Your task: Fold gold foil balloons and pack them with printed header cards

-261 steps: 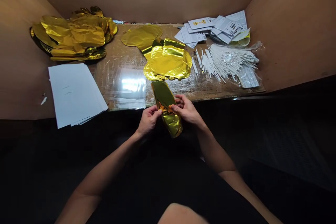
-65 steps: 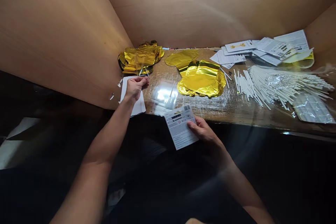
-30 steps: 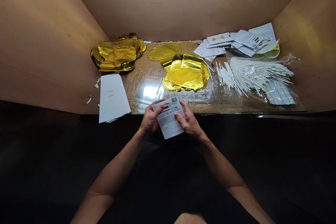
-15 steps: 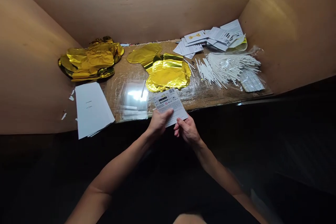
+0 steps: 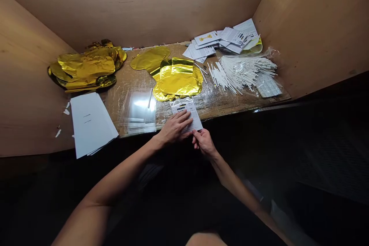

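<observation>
The printed card [image 5: 186, 117] lies at the front edge of the surface [image 5: 221, 102], with its upper end inside a clear plastic sleeve [image 5: 180, 104]. The left hand [image 5: 174, 127] rests on the card, its fingers [image 5: 184, 120] together and flat; whether its thumb grips from below cannot be told. The right hand [image 5: 203, 142] is just below, its fingers [image 5: 196, 133] pinched together on the card's lower edge.

Beside the hands, to the left, lies a stack of empty clear sleeves [image 5: 140, 110]. Farther right, a loose clear bag [image 5: 245, 75] holds many thin white sticks, with some spilled just outside it. A flat, silvery clear packet [image 5: 267, 86] lies at the bag's lower right. Behind the hands is a pile of gold foil balloons [image 5: 178, 78], and more lie crumpled at the far left [image 5: 86, 67]. White paper sheets [image 5: 90, 123] sit at the left edge, and printed cards [image 5: 221, 42] are scattered at the back.

Half a second earlier, no plastic showed at the card's top edge, and both hands held it lower down.
</observation>
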{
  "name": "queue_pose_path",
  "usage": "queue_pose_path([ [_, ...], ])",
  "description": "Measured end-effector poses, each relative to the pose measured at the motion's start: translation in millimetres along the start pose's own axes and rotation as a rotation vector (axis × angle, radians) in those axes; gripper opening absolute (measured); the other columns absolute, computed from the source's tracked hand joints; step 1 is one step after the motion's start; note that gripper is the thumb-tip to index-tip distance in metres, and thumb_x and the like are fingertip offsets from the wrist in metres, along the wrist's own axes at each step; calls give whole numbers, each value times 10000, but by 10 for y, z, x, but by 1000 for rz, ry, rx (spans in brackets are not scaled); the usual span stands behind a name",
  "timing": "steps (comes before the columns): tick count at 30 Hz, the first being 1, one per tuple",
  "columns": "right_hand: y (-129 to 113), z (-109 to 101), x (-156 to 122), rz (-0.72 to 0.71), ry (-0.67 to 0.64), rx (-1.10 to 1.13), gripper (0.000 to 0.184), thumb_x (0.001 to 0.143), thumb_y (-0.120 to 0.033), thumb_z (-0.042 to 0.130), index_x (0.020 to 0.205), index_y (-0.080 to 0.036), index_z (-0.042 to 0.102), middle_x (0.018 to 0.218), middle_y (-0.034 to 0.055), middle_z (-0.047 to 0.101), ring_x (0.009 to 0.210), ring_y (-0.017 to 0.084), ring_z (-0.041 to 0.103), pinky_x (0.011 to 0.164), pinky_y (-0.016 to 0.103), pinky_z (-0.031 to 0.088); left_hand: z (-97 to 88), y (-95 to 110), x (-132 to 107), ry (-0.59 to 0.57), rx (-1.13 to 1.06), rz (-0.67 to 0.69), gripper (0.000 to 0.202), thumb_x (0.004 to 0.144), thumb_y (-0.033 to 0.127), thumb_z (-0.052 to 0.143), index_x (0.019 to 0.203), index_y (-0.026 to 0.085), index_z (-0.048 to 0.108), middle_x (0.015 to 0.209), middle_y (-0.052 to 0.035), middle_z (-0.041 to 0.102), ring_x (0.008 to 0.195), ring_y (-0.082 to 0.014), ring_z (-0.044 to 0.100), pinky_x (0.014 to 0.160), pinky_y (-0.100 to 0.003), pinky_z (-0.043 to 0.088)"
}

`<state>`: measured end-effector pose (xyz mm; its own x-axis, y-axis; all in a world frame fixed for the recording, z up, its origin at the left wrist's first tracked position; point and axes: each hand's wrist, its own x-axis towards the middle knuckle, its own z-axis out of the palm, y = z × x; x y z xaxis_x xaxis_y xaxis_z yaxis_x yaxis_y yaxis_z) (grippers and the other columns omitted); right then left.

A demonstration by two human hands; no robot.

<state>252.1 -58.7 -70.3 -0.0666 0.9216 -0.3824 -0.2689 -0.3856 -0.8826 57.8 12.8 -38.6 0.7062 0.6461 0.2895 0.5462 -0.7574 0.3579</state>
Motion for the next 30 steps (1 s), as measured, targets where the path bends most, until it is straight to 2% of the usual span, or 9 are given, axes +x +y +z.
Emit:
queue_pose_path([
  [6,19,-35,31,-104,86,-149,456,914,-666,661,809,-233,563,420,-104,439,310,75,295,336,212,205,123,-77,79,146,-38,-122,344,994,396,696,1264,192,754,1450,-162,703,1461,-335,588,1204,-521,512],
  [8,-96,-78,27,-174,144,-321,425,956,-614,629,782,-231,575,453,-89,430,358,91,321,385,240,264,114,-160,155,162,-135,-148,319,975,409,720,1208,197,770,1456,-163,698,1478,-343,570,1223,-532,494],
  [11,-371,-105,89,-487,248,-695,317,1026,-440,586,814,-214,653,643,0,584,577,158,517,619,311,466,13,-360,329,142,-400,-161,208,932,396,758,1056,236,806,1352,-124,750,1427,-327,616,1251,-516,467],
  [13,-556,-52,201,-693,183,-959,231,1043,-287,539,941,-210,731,868,77,678,828,229,610,841,385,495,-90,-490,449,137,-568,-183,115,895,357,772,949,264,815,1229,-98,782,1352,-313,666,1260,-503,454],
  [15,-687,39,338,-777,10,-1214,252,1014,-166,525,1056,-218,768,1039,121,679,1002,275,593,930,425,449,-180,-574,539,117,-655,-197,54,866,318,771,862,273,802,1107,-89,789,1275,-303,694,1258,-498,448],
  [18,-760,133,471,-774,-177,-1460,303,986,-94,538,1119,-230,773,1130,129,641,1059,284,544,902,422,395,-227,-617,593,44,-648,-161,111,888,300,724,794,267,773,1022,-93,777,1208,-290,698,1259,-497,435],
  [21,-759,108,458,-794,-290,-1484,276,1010,-93,532,1037,-226,772,1111,110,640,1088,274,535,911,426,359,-162,-640,577,82,-622,-131,161,931,301,662,840,278,793,1080,-99,779,1214,-295,701,1266,-516,421],
  [27,-768,191,503,-824,-230,-1509,213,1048,-185,538,1136,-204,731,1209,145,633,1131,304,520,959,464,357,-40,-715,531,102,-597,-136,150,896,281,672,927,285,820,1244,-101,781,1331,-303,666,1284,-527,391],
  [30,-768,280,570,-789,-275,-1464,188,1057,-221,497,1029,-185,679,1206,173,643,1130,325,517,993,494,374,-59,-712,543,116,-613,-158,183,860,256,695,984,276,827,1305,-103,773,1381,-297,642,1284,-514,393],
])
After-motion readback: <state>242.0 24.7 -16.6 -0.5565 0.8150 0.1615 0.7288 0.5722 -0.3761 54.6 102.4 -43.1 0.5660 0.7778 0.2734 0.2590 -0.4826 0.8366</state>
